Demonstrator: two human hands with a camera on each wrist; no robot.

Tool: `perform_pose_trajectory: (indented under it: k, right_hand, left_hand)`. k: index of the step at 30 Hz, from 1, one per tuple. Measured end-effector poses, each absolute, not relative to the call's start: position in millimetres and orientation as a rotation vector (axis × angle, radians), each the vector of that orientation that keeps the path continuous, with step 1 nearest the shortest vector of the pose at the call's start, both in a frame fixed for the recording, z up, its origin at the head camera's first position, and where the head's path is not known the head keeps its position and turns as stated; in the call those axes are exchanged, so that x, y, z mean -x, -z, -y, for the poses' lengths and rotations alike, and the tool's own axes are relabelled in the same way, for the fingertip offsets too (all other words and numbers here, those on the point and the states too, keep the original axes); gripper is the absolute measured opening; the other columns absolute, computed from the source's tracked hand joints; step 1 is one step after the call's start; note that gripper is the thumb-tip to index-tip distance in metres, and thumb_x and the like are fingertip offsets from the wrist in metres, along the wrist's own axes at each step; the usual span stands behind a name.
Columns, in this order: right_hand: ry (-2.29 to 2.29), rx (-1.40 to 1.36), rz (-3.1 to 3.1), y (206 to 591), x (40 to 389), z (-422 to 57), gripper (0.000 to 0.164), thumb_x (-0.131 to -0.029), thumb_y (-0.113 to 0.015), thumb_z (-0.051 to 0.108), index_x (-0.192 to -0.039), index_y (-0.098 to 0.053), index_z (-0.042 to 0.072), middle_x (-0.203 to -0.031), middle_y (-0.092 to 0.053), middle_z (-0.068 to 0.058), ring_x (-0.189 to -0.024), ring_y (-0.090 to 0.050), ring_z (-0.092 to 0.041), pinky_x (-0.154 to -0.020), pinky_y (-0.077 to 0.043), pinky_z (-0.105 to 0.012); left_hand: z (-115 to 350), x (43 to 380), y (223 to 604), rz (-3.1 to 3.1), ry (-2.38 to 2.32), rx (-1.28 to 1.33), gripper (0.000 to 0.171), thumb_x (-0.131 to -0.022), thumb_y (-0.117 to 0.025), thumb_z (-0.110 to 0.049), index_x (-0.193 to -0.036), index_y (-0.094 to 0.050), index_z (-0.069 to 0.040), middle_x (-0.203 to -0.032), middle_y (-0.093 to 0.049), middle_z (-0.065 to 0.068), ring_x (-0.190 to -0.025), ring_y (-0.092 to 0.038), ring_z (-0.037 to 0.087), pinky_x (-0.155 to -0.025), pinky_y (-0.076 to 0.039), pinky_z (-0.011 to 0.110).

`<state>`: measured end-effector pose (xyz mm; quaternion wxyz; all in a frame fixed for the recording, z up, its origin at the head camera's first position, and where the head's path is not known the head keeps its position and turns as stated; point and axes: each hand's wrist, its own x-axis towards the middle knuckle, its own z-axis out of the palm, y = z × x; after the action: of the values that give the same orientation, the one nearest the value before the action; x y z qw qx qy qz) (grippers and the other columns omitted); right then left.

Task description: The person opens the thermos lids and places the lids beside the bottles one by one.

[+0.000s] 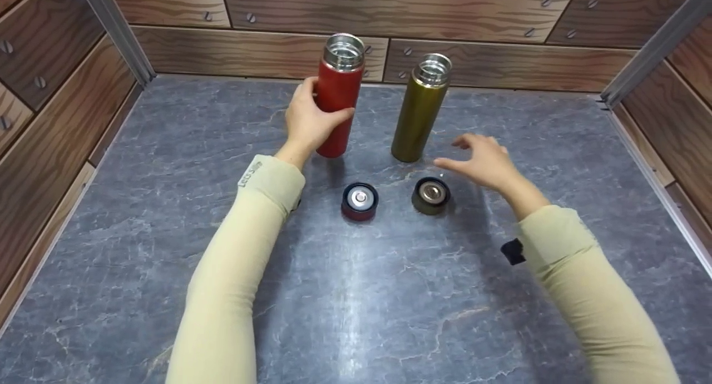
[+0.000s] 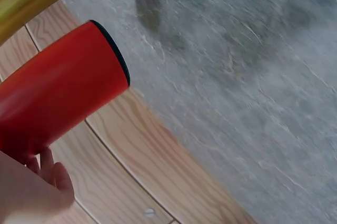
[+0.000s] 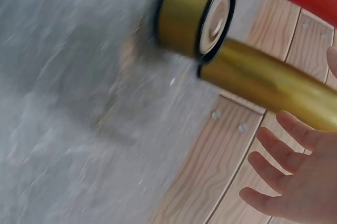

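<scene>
In the head view my left hand (image 1: 312, 119) is wrapped around the middle of a red thermos bottle (image 1: 337, 92), thumb on its near side. That bottle is upright with a bare steel neck. To its right stands an uncapped olive-gold thermos bottle (image 1: 420, 117). My right hand (image 1: 483, 160) hovers right of the gold bottle, holding nothing, its fingers spread in the right wrist view. Just left of and below that hand, the gold bottle's lid (image 1: 431, 196) lies inner side up. A dark red lid (image 1: 360, 201) lies the same way, nearer the left forearm.
Both bottles and lids are on a grey marbled tabletop (image 1: 356, 295). Wood-patterned panels (image 1: 389, 11) wall in the back and sides, with metal corner posts (image 1: 114, 30) at the back corners. A black strap piece (image 1: 513, 251) hangs by the right sleeve.
</scene>
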<state>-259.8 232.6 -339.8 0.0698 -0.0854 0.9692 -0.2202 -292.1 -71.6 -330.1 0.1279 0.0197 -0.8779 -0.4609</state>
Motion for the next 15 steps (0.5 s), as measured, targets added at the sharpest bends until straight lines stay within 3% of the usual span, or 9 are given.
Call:
perform_pose_trajectory:
  k: [15]
  right_hand:
    - [0.66,0.162,-2.914,341.4,256.6,-255.0,0.076,-0.081,-0.061,0.058,-0.131,-0.047,0.002,-0.133,-0.048,-0.024,-0.122,-0.037,-0.042,-0.101,-0.017,-0.06]
  left_hand:
    - [60.4,306.5,348.0,2.584,1.44,-0.01,0.066,-0.071,-0.08,-0.028,-0.127,-0.05,-0.009,-0.124,-0.058,0.007,-0.113,-0.056,0.019,-0.098,-0.043,0.031]
